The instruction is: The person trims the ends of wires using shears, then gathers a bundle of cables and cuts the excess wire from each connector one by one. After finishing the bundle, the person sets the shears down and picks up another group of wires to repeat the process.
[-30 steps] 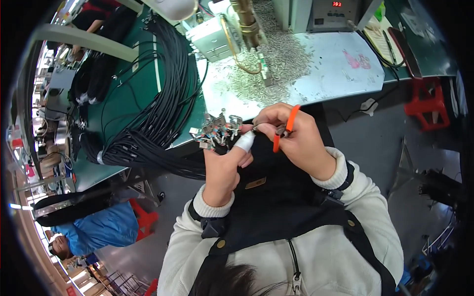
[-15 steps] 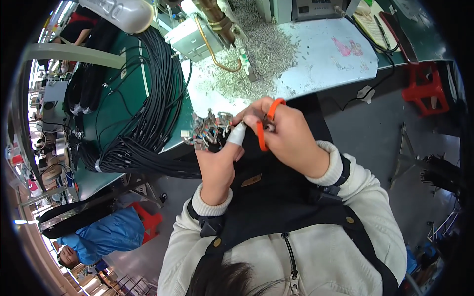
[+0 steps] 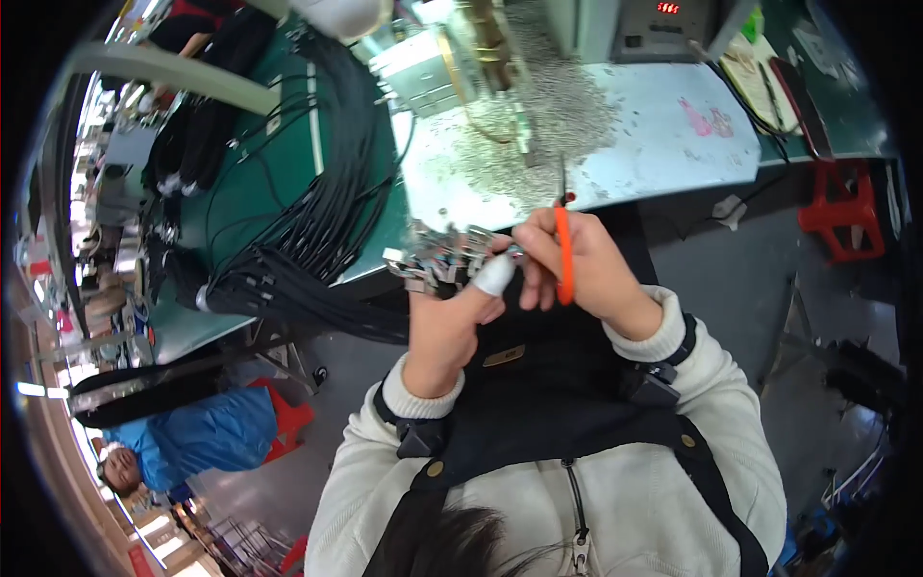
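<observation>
My left hand (image 3: 444, 332) is closed round a bunch of cable ends (image 3: 437, 264) with metal tips and small coloured wires. A white cover wraps its thumb, which presses against the bunch. From these ends the thick bundle of black cables (image 3: 317, 306) runs left onto the table. My right hand (image 3: 601, 269) grips a pair of scissors (image 3: 564, 258) with orange handles, the blades pointing away from me. The thumb and fingertips of that hand meet beside the left thumb, at the wire tips. Whether they pinch a single wire is too small to tell.
Beyond my hands stands a bench machine (image 3: 423, 77) with a copper-coloured tube. Many small metal pieces (image 3: 567, 111) lie scattered on the white board (image 3: 663, 159). A control box (image 3: 663, 34) and a notebook (image 3: 764, 87) are farther back. Red stools (image 3: 841, 216) stand right and left; a person in blue (image 3: 207, 428) is at left.
The scissors have turned in my right hand, so their blades now point away. The right fingers have opened out somewhat and moved to the wire tips. The whole view has shifted slightly.
</observation>
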{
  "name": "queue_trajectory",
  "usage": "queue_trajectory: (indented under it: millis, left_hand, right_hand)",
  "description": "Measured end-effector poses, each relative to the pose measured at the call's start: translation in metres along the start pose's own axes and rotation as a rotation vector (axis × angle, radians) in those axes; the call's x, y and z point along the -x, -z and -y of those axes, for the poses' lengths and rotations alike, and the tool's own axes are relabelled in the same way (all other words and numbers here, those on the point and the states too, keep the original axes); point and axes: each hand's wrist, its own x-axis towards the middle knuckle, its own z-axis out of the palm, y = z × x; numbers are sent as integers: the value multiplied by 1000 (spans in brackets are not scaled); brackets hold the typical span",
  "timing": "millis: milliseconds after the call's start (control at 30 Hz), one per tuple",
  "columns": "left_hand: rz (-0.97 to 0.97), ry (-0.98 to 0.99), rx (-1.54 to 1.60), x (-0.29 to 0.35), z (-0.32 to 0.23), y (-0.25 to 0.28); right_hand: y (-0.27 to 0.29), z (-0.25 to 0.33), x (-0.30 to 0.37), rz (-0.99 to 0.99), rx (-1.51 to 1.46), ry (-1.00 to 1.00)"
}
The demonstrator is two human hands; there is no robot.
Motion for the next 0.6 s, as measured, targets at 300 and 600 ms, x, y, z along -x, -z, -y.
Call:
queue_trajectory:
  millis: [300, 600]
  left_hand:
    - [107, -559, -433, 6, 13, 4]
    - [47, -264, -41, 8, 23, -1]
  right_hand:
    - [-6, -2, 8, -34, -137, -260]
    - [-1, -10, 11, -38, -439, -387]
